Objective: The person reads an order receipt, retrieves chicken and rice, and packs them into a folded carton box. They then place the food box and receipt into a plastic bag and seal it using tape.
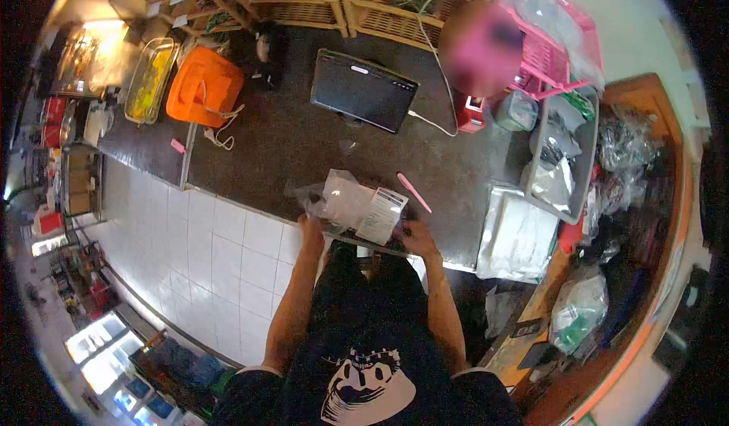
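Note:
At the counter's near edge lies a clear plastic bag (345,198), crumpled and see-through. My left hand (310,228) is at the bag's left side, its fingers closed on the plastic. A white printed paper slip (382,215) with small text rests against the bag's right part; whether it is inside the bag or on top, I cannot tell. Beside the slip's right edge is my right hand (416,235), its fingers dark and smeared. A pink pen-like tool (414,192) lies on the counter just beyond the right hand.
A tablet-like screen (364,92) stands at the back with a white cable. To the left are an orange bin (203,84) and a tray with yellow contents (150,80). On the right are a stack of plastic packets (519,232), a grey tub (562,160) and pink baskets (543,65).

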`<state>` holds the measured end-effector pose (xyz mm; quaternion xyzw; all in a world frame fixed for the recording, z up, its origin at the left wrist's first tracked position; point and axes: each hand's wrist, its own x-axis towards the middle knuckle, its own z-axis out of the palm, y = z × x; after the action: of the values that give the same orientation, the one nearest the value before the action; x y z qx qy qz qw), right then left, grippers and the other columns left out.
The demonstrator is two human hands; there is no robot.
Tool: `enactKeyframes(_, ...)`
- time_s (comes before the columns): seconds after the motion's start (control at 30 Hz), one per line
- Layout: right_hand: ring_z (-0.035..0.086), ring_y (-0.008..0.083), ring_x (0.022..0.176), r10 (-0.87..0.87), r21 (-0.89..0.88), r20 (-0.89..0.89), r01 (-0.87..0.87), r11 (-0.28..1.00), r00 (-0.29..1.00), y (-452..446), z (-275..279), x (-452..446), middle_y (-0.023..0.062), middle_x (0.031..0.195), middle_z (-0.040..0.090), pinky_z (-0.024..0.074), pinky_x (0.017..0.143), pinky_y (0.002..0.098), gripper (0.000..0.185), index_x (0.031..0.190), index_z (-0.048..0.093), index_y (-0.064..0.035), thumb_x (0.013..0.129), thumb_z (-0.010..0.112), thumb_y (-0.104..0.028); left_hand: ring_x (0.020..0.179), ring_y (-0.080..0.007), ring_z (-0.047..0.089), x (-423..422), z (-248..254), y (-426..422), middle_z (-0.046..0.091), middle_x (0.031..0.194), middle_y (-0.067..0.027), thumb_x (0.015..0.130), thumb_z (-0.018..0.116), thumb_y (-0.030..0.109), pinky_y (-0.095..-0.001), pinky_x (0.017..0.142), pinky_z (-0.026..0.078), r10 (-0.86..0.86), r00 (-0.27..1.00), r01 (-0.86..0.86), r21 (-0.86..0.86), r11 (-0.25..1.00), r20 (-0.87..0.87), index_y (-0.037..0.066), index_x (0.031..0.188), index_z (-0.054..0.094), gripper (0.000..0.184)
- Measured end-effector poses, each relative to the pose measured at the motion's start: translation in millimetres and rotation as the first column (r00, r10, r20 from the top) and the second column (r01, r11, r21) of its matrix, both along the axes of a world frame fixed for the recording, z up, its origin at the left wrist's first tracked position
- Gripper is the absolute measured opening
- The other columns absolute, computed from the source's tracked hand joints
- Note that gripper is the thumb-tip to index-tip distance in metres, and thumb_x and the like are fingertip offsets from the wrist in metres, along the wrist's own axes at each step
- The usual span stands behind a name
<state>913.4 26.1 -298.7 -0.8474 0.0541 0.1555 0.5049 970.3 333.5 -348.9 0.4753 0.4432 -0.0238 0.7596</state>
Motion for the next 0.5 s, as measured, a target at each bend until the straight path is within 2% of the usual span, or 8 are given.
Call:
enactKeyframes(0.07, 0.070, 0.0331, 0.079, -0.003, -0.068, -0.009, 0.002, 0.998, 1.000, 4, 0, 4, 0.0170, 0.086, 0.071, 0.0534, 0.073, 0.0456, 0.038, 0.093, 0.070, -0.0022, 0.083, 0.076, -0.039, 0.095, -0.0188, 0.060, 3, 17, 6, 0.060, 0.101, -0.0071, 0.090, 0.066, 0.018, -0.0345, 0.088, 0.048, -0.223, 0.973, 0.216, 0.104, 0.971, 0.063, 0.004, 0.108, 0.061, 0.023)
enactKeyframes(0.13, 0.070, 0.0338, 0.081, -0.157, -0.206, -0.053, 0.143, 0.968, 0.986, 8, 8, 6, 0.0172, 0.087, 0.071, 0.0540, 0.074, 0.0453, 0.038, 0.094, 0.068, -0.0029, 0.080, 0.079, -0.036, 0.091, -0.0198, 0.061, 17, 48, 3, 0.062, 0.098, -0.0075, 0.091, 0.069, 0.026, -0.0363, 0.081, 0.051, -0.282, 0.956, 0.290, -0.117, 0.950, 0.079, 0.000, 0.106, 0.063, 0.031)
enactKeyframes(0.27, 0.071, 0.0342, 0.082, -0.321, -0.346, -0.025, 0.294, 0.891, 0.947, 12, -7, -2, 0.0185, 0.087, 0.071, 0.0549, 0.071, 0.0437, 0.042, 0.097, 0.062, -0.0058, 0.070, 0.086, -0.027, 0.091, -0.0184, 0.062, 24, 10, 29, 0.066, 0.096, -0.0073, 0.090, 0.071, 0.027, -0.0374, 0.073, 0.051, -0.448, 0.891, 0.446, -0.035, 0.894, -0.075, -0.002, 0.101, 0.066, 0.031)
enactKeyframes(0.33, 0.071, 0.0335, 0.081, -0.313, -0.463, -0.011, 0.272, 0.843, 0.950, 7, 5, 0, 0.0182, 0.089, 0.071, 0.0550, 0.069, 0.0434, 0.046, 0.103, 0.062, -0.0063, 0.069, 0.087, -0.026, 0.084, -0.0158, 0.061, 28, 16, 26, 0.067, 0.092, -0.0057, 0.089, 0.072, 0.029, -0.0372, 0.065, 0.049, -0.494, 0.859, 0.510, 0.309, 0.803, -0.135, 0.001, 0.092, 0.068, 0.029)
enactKeyframes(0.4, 0.070, 0.0327, 0.081, -0.310, -0.573, -0.011, 0.248, 0.781, 0.951, 10, 40, 10, 0.0179, 0.091, 0.071, 0.0550, 0.067, 0.0431, 0.051, 0.109, 0.063, -0.0068, 0.068, 0.088, -0.025, 0.085, -0.0158, 0.061, 26, -10, 41, 0.067, 0.095, -0.0069, 0.089, 0.072, 0.029, -0.0364, 0.067, 0.050, -0.541, 0.836, 0.535, 0.358, 0.765, -0.093, 0.001, 0.097, 0.068, 0.029)
enactKeyframes(0.43, 0.070, 0.0341, 0.082, -0.270, -0.423, 0.226, 0.344, 0.839, 0.936, 21, 73, 27, 0.0187, 0.098, 0.070, 0.0552, 0.068, 0.0445, 0.056, 0.115, 0.062, -0.0073, 0.068, 0.086, -0.026, 0.086, -0.0158, 0.062, 25, -41, 54, 0.068, 0.098, -0.0080, 0.089, 0.071, 0.029, -0.0357, 0.069, 0.051, -0.574, 0.816, 0.547, 0.409, 0.731, -0.065, 0.002, 0.102, 0.069, 0.030)
enactKeyframes(0.47, 0.070, 0.0353, 0.087, -0.209, -0.404, 0.252, 0.298, 0.865, 0.945, 40, 90, 35, 0.0189, 0.106, 0.068, 0.0557, 0.071, 0.0453, 0.064, 0.124, 0.056, -0.0082, 0.069, 0.085, -0.026, 0.116, -0.0218, 0.058, 24, -130, 76, 0.047, 0.148, -0.0089, 0.095, 0.059, 0.016, -0.0354, 0.077, 0.056, -0.350, 0.936, 0.335, 0.392, 0.857, -0.035, 0.013, 0.143, 0.046, 0.050)
enactKeyframes(0.5, 0.069, 0.0365, 0.092, -0.147, -0.385, 0.278, 0.250, 0.888, 0.949, 59, 106, 43, 0.0191, 0.114, 0.066, 0.0563, 0.073, 0.0460, 0.073, 0.133, 0.051, -0.0092, 0.070, 0.083, -0.026, 0.116, -0.0218, 0.058, 27, -131, 72, 0.047, 0.148, -0.0089, 0.095, 0.059, 0.016, -0.0354, 0.077, 0.056, -0.402, 0.915, 0.379, 0.380, 0.844, -0.021, 0.013, 0.143, 0.046, 0.050)
